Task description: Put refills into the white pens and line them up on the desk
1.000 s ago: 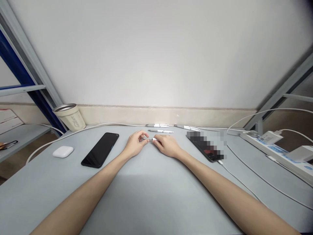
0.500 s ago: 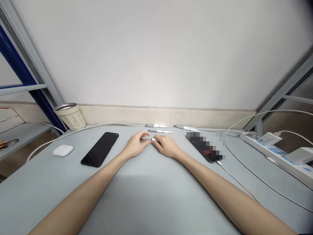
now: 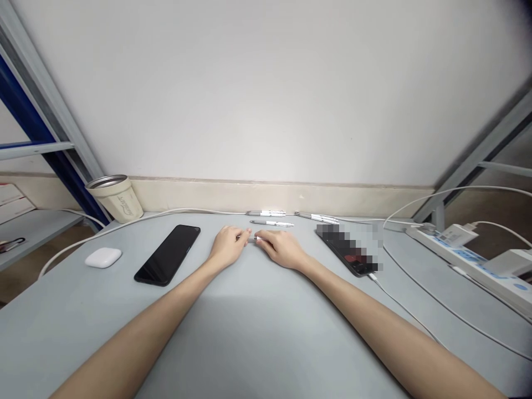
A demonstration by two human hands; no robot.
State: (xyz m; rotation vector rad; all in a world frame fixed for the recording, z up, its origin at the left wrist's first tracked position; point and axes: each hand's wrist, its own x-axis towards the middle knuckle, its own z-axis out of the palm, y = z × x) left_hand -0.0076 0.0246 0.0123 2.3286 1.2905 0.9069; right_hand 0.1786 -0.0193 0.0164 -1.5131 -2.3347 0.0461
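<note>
My left hand is closed, its fingers wrapped round the left end of a white and grey pen. From the other side, my right hand pinches the pen's right end between thumb and fingers. Only a short middle stretch shows between the hands; whether it is one piece or parted there I cannot make out. Just beyond the hands lies a second white and grey pen. Behind it, near the wall, are another pen and, to the right, one or more similar pens.
Left of my hands lie a black phone and a white earbud case. A cream cup stands in the back left corner. On the right are a phone with a cable and a white power strip. The wall closes the back.
My left hand has shifted slightly left and its fingers have closed further round the pen. My right hand stays nearly in place. The view has turned very slightly.
</note>
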